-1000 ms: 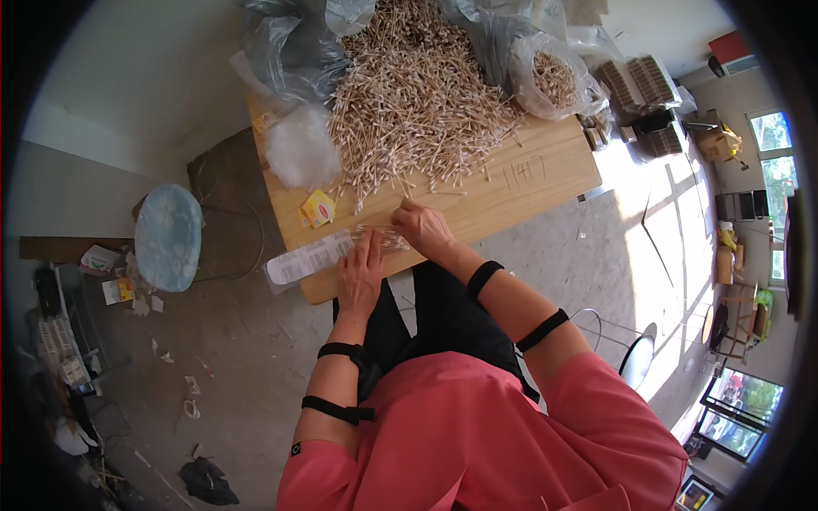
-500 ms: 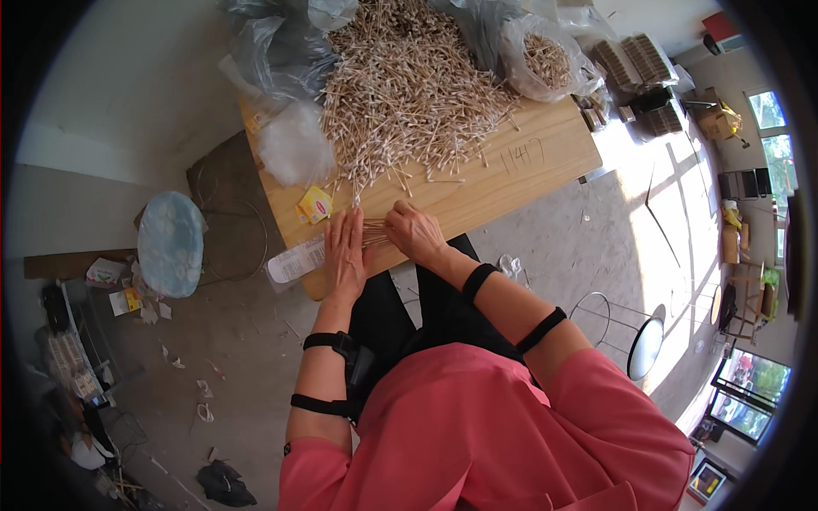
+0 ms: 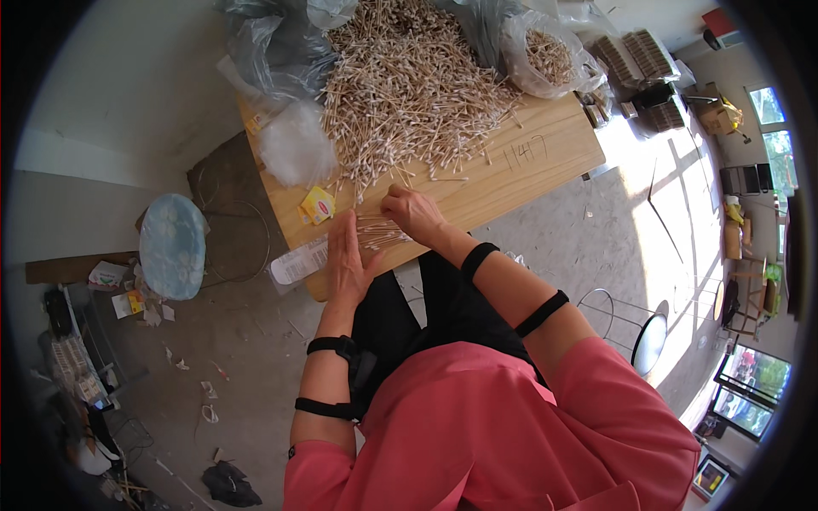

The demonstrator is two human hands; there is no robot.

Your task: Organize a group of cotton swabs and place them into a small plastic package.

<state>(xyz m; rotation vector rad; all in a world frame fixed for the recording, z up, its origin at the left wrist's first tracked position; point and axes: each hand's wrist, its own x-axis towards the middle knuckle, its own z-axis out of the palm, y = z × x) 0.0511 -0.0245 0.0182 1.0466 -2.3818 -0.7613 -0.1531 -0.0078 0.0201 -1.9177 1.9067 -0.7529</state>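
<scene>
in the head view, the left hand (image 3: 345, 255) is open with its fingers straight, its inner side at the left ends of a small row of cotton swabs (image 3: 381, 231) near the front edge of the bench (image 3: 554, 140). the right hand (image 3: 412, 215) is curled at the row's far right side; i cannot tell whether it grips any. a labelled packet (image 3: 298, 264) lies left of the left hand, yellow cards (image 3: 319, 205) just beyond, and a large swab heap (image 3: 409, 94) farther back.
</scene>
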